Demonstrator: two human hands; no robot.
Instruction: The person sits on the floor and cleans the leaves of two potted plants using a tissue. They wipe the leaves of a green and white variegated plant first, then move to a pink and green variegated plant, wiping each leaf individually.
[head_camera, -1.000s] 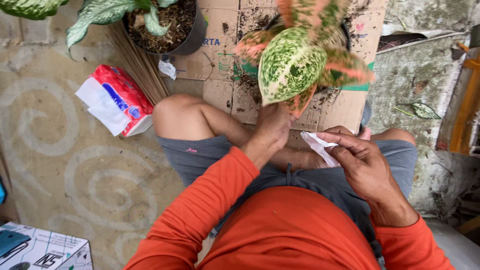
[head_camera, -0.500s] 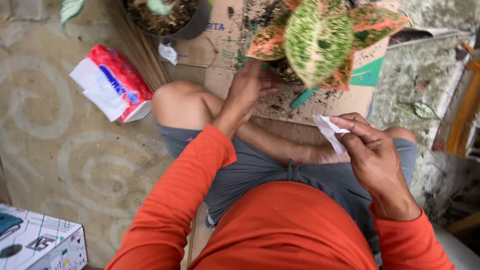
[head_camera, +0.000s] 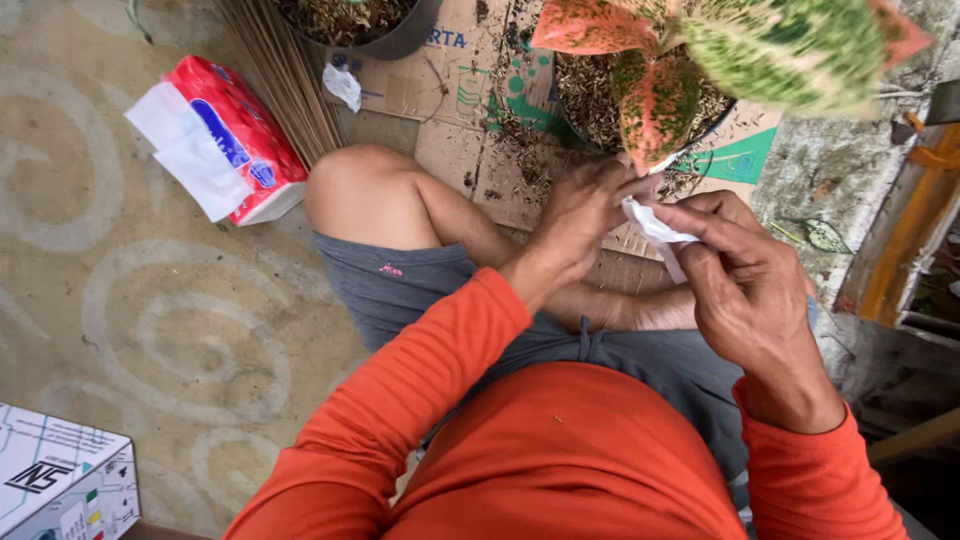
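We see a white tissue (head_camera: 655, 228) pinched between both hands just below the potted plant (head_camera: 690, 70). Our right hand (head_camera: 745, 290) closes its fingers around the tissue; our left hand (head_camera: 580, 215) grips its upper end beside the pot rim. Left of the plant lie flattened cardboard (head_camera: 470, 100) and a red tissue pack (head_camera: 235, 135).
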